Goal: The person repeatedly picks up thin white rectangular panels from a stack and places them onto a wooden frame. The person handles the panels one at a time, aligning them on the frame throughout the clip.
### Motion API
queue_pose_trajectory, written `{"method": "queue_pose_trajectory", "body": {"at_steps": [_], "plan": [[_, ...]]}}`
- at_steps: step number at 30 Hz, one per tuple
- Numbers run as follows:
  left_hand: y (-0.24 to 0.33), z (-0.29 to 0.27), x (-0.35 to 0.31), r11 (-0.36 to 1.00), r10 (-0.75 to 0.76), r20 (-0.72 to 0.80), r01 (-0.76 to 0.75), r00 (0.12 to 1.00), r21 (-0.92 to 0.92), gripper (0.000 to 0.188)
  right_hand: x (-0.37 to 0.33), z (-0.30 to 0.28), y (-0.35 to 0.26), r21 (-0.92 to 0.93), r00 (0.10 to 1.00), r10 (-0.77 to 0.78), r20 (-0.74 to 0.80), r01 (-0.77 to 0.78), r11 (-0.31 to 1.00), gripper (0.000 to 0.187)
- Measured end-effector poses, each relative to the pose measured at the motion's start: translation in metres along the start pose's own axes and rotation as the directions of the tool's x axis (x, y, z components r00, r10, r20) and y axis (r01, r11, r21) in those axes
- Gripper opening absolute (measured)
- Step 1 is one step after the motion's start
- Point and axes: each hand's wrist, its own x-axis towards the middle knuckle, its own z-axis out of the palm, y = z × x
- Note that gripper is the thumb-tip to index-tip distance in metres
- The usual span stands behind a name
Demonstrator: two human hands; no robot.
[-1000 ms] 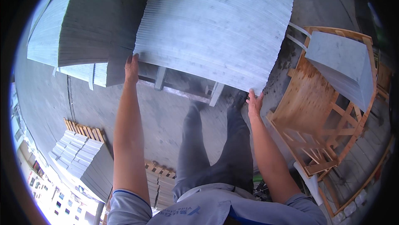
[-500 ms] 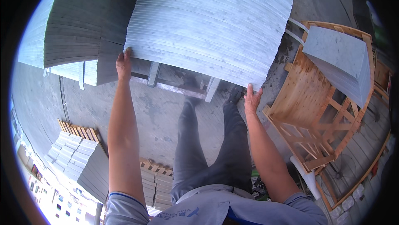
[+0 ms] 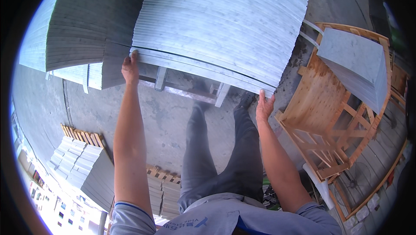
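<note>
A long row of grey-white marble tiles [image 3: 221, 22], standing on edge side by side, fills the upper middle. At its near end a few tiles [image 3: 201, 68] stand apart from the rest, with a dark narrow gap behind them. My left hand [image 3: 129, 68] grips their left end, thumb on the top edge. The right hand [image 3: 264, 107] holds their right end, its thumb on top too; its fingers below are partly hidden. Beneath the row, metal supports [image 3: 222, 94] of a stand show.
Another row of tiles [image 3: 78, 35] stands close on the left. To the right is a wooden crate [image 3: 313, 118] with stone slabs [image 3: 353, 57] inside. Tiles on a pallet [image 3: 84, 165] sit at lower left. My legs [image 3: 199, 148] are on the concrete floor just before the stand.
The nearest tiles have come away slightly towards me, opening a dark gap behind them. Both hands have stayed at their ends, shifting only a little.
</note>
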Motion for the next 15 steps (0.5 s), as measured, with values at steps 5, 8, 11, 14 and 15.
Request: {"method": "queue_pose_trajectory", "body": {"at_steps": [5,8,11,14,15], "plan": [[0.003,0.000,-0.010,0.997,-0.075,-0.024,0.075,0.997,0.009,0.058,-0.009,-0.003,0.007,0.029,1.000,-0.008,0.003,0.008,1.000,0.066],[-0.002,-0.004,-0.016,0.982,-0.136,0.011,0.136,0.991,-0.128,0.056,-0.013,-0.005,0.013,0.019,1.000,0.012,0.004,-0.012,1.000,0.066],[-0.008,-0.004,-0.019,0.936,-0.136,0.076,0.154,0.988,-0.317,0.053,-0.012,-0.005,0.017,0.059,1.000,0.008,-0.010,-0.007,0.998,0.065],[-0.015,-0.004,-0.020,0.922,-0.123,0.117,0.157,0.986,-0.355,0.052,-0.008,-0.005,0.021,0.023,1.000,0.019,-0.007,-0.019,1.000,0.062],[-0.016,-0.004,-0.020,0.927,-0.128,0.126,0.164,0.984,-0.337,0.051,-0.007,-0.006,0.022,0.033,0.999,0.053,-0.005,-0.053,0.998,0.061]]}}
